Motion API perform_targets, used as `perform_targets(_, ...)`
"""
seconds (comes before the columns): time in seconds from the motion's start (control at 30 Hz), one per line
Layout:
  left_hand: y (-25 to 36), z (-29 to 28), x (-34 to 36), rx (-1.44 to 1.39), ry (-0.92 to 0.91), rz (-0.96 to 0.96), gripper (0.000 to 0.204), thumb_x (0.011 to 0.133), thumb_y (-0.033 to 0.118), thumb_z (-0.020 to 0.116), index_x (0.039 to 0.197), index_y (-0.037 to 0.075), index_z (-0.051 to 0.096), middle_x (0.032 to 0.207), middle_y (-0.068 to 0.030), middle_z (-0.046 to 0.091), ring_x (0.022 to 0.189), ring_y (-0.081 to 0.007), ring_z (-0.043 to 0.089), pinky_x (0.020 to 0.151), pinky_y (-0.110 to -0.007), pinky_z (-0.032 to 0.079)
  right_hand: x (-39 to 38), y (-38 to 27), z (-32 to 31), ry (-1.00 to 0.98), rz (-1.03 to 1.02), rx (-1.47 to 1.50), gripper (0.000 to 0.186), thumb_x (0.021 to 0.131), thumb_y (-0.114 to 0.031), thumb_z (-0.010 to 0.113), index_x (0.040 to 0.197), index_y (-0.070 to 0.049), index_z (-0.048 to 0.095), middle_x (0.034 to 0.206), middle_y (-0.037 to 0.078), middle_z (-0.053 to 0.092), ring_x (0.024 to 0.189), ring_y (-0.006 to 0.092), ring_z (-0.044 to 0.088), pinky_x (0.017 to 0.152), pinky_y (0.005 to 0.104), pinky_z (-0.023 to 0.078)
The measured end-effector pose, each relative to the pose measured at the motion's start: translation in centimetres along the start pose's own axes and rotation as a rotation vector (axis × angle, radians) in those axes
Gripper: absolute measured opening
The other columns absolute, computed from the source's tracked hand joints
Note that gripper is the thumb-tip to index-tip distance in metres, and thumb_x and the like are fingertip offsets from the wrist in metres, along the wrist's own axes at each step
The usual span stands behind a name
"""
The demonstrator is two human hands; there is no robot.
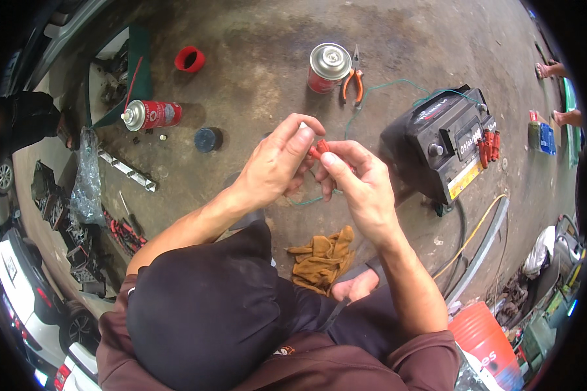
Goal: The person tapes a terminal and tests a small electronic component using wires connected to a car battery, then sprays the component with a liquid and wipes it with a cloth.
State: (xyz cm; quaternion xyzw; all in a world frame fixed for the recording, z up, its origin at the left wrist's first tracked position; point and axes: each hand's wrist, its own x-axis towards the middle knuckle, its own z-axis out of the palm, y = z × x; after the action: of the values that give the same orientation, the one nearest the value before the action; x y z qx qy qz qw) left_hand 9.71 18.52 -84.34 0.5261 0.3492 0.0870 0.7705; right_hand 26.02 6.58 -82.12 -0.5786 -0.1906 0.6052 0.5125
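Note:
My left hand (279, 156) and my right hand (366, 186) meet in front of me, fingers pinched around a small red part (319, 149) that looks like a fuel injector. Fingers cover much of it. Several similar red fuel injectors (488, 147) lie on the black car battery (430, 130) to the right. A thin teal wire (386, 83) runs from the battery across the floor and passes behind my hands. Beyond my hands stand a red spray can (323, 77) and, beside it, orange-handled pliers (353, 86).
At left are a tilted red spray can (158, 114) with a straw, a red cap (190, 60), a dark blue cap (207, 139), a silver rail (128, 171) and a green bin (141, 75). Brown gloves (323, 259) lie below my hands. Bystanders' feet (557, 70) show at right, near an orange bucket (482, 342).

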Motion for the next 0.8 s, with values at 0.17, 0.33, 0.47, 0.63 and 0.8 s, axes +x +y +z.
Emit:
perform_targets(0.17, 0.1, 0.0, 0.1, -0.049, -0.074, 0.025, 0.064, 0.117, 0.055, 0.032, 0.155, 0.007, 0.049, 0.085, -0.0031, 0.060, 0.053, -0.0073, 0.046, 0.047, -0.023, 0.041, 0.0, -0.3, -1.0, 0.007, 0.187, -0.235, 0.039, 0.112, -0.030, 0.065, 0.128, 0.005, 0.069, 0.098, 0.006, 0.076, 0.082, 0.0099, 0.065, 0.076, 0.0305, 0.054)
perform_targets(0.33, 1.0, 0.3, -0.5, -0.090, -0.119, -0.048, 0.067, 0.117, 0.057, 0.029, 0.154, 0.005, 0.048, 0.068, -0.0034, 0.055, 0.046, -0.0081, 0.045, 0.044, -0.024, 0.039, -0.7, -0.8, -0.7, -0.031, -0.048, -0.357, 0.035, 0.113, -0.028, 0.062, 0.127, 0.003, 0.068, 0.100, 0.010, 0.076, 0.087, 0.0182, 0.069, 0.079, 0.0376, 0.055)
perform_targets(0.47, 0.3, 0.5, -0.6, 0.011, -0.093, 0.031, 0.068, 0.117, 0.058, 0.027, 0.149, 0.003, 0.050, 0.060, -0.0006, 0.050, 0.044, -0.0076, 0.043, 0.042, -0.024, 0.037, -0.9, -0.5, 0.4, 0.045, -0.180, -0.558, 0.027, 0.110, -0.021, 0.065, 0.122, 0.003, 0.068, 0.098, 0.019, 0.074, 0.083, 0.0262, 0.072, 0.077, 0.0394, 0.055)
perform_targets(0.63, 0.6, 1.0, -0.7, 0.141, -0.054, 0.097, 0.068, 0.117, 0.059, 0.026, 0.144, 0.002, 0.052, 0.061, 0.0007, 0.049, 0.044, -0.0067, 0.042, 0.042, -0.024, 0.035, -1.2, -0.8, 0.9, 0.104, -0.336, -0.663, 0.019, 0.105, -0.012, 0.069, 0.116, 0.003, 0.066, 0.091, 0.022, 0.071, 0.079, 0.0366, 0.072, 0.073, 0.0432, 0.055)
perform_targets(0.8, -0.4, 1.0, -1.1, -0.021, -0.135, 0.075, 0.068, 0.117, 0.059, 0.027, 0.143, 0.001, 0.052, 0.064, 0.0015, 0.050, 0.044, -0.0053, 0.041, 0.043, -0.024, 0.035, -0.7, -0.3, -0.5, 0.003, -0.355, -0.609, 0.019, 0.105, -0.012, 0.069, 0.117, 0.003, 0.067, 0.091, 0.022, 0.072, 0.077, 0.0337, 0.071, 0.070, 0.0418, 0.055)
